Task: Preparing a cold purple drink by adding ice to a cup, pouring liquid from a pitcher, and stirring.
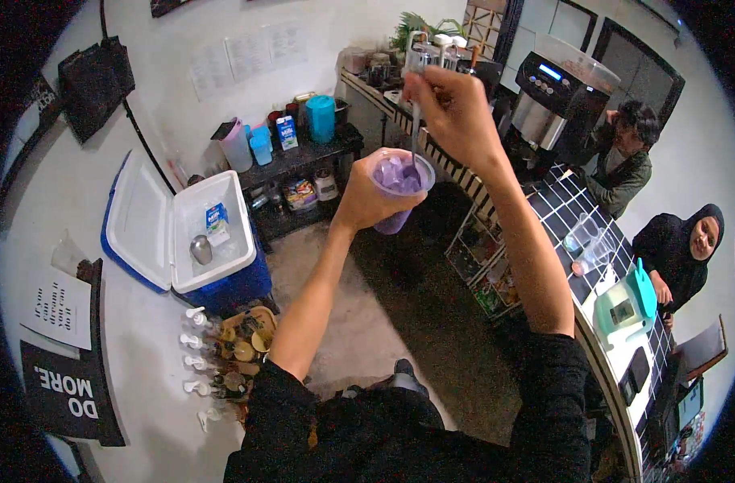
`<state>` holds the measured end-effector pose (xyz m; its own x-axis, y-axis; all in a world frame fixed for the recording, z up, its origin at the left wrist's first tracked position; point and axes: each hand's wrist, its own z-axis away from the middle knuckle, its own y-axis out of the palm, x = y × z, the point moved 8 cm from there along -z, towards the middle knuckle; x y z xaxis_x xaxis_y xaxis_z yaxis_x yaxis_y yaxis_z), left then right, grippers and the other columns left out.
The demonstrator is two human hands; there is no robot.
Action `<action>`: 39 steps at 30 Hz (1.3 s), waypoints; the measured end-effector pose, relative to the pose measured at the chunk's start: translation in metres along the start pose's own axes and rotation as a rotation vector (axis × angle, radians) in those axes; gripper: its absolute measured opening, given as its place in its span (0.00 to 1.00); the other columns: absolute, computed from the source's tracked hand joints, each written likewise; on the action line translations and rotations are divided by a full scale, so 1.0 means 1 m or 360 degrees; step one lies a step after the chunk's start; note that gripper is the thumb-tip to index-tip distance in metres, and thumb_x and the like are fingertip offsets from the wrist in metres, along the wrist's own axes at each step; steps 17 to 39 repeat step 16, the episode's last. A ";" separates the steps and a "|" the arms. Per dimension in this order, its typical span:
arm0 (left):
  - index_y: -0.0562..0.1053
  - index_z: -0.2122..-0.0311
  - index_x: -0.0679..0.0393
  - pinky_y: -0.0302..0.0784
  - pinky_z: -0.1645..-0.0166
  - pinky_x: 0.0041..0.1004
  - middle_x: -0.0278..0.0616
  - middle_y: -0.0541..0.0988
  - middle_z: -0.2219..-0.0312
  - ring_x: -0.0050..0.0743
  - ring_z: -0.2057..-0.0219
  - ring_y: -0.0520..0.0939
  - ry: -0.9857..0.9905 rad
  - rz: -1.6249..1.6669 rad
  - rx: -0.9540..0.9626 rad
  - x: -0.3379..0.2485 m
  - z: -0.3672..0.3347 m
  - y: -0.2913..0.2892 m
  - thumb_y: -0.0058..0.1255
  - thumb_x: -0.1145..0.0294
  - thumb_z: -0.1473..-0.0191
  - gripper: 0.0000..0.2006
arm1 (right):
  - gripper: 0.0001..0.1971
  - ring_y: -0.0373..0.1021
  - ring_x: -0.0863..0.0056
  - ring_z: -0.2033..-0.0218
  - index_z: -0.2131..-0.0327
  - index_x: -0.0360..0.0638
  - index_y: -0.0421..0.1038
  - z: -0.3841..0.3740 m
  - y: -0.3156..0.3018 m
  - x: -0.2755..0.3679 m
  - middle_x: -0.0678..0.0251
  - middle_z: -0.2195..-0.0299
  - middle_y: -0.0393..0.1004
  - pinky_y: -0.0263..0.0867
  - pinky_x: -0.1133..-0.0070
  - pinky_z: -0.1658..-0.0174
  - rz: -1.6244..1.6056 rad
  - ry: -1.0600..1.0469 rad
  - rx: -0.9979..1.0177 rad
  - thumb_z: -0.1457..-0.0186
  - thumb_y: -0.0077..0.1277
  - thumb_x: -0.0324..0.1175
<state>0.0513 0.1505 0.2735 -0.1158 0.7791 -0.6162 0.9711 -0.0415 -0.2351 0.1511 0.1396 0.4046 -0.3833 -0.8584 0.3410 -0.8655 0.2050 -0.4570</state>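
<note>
My left hand [361, 193] is wrapped round a clear plastic cup [393, 220] of purple drink, lifted in front of me. Pale chunks that look like ice [393, 172] show at its top. Above the cup, my right hand [457, 109] pinches the upper end of a long, thin metal spoon [416, 133]. The spoon stands nearly upright, its lower end dipping into the drink at the cup's right side. How deep it reaches is hidden by the drink.
At left, an open blue-and-white cooler [222, 282] holds ice, a milk carton [217, 223] and a metal scoop [200, 249]. Pump bottles [196, 364] stand below it. A dark shelf [303, 158] bears jugs. Along the right runs a tiled counter [556, 211], with two people behind it.
</note>
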 end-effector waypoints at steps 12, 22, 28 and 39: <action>0.73 0.61 0.61 0.74 0.56 0.26 0.38 0.79 0.67 0.24 0.65 0.79 -0.0109 0.0090 0.0090 0.004 0.011 -0.001 0.69 0.66 0.65 0.24 | 0.14 0.56 0.89 0.81 0.72 0.36 0.74 0.010 -0.048 -0.016 0.77 0.85 0.62 0.51 0.86 0.79 -0.0284 0.0153 -0.0302 0.38 0.45 0.35; 0.72 0.59 0.61 0.74 0.55 0.25 0.38 0.79 0.66 0.24 0.65 0.79 -0.0123 0.0151 0.0087 0.012 0.013 0.001 0.68 0.64 0.64 0.26 | 0.15 0.58 0.88 0.84 0.72 0.41 0.76 0.027 -0.060 -0.047 0.77 0.85 0.66 0.52 0.87 0.81 -0.0457 0.0436 -0.0420 0.38 0.44 0.38; 0.72 0.59 0.61 0.74 0.55 0.25 0.38 0.79 0.66 0.24 0.65 0.79 -0.0123 0.0151 0.0087 0.012 0.013 0.001 0.68 0.64 0.64 0.26 | 0.15 0.58 0.88 0.84 0.72 0.41 0.76 0.027 -0.060 -0.047 0.77 0.85 0.66 0.52 0.87 0.81 -0.0457 0.0436 -0.0420 0.38 0.44 0.38; 0.72 0.59 0.61 0.74 0.55 0.25 0.38 0.79 0.66 0.24 0.65 0.79 -0.0123 0.0151 0.0087 0.012 0.013 0.001 0.68 0.64 0.64 0.26 | 0.15 0.58 0.88 0.84 0.72 0.41 0.76 0.027 -0.060 -0.047 0.77 0.85 0.66 0.52 0.87 0.81 -0.0457 0.0436 -0.0420 0.38 0.44 0.38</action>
